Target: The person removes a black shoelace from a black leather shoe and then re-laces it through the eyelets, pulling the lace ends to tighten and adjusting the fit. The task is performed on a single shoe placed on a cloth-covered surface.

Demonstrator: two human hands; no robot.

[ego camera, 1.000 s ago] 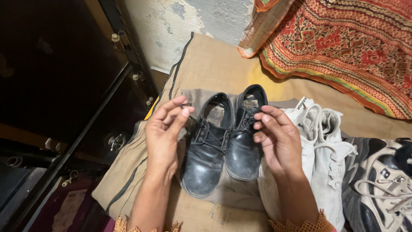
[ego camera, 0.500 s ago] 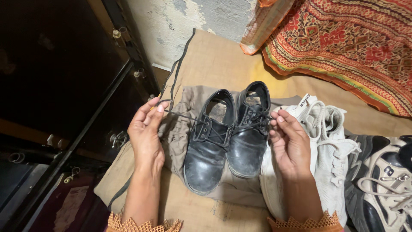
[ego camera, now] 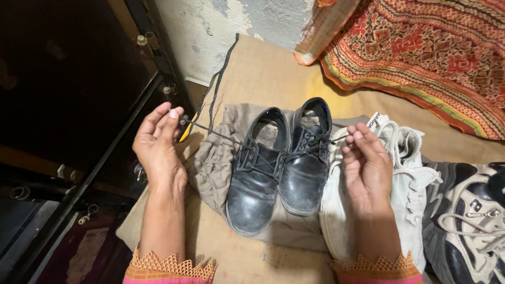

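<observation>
Left hand (ego camera: 158, 144) pinches black lace (ego camera: 213, 133) | right hand (ego camera: 365, 165) pinches other end | we pull evenly outward, left black shoe (ego camera: 256, 173) steady.

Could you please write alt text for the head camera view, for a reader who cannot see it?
Seen from above, a person's left hand and right hand each pinch an end of a black shoelace, pulled apart sideways over a pair of worn black leather shoes. The shoes stand on a grey cloth over tan sacking, with white sneakers beside them.
</observation>
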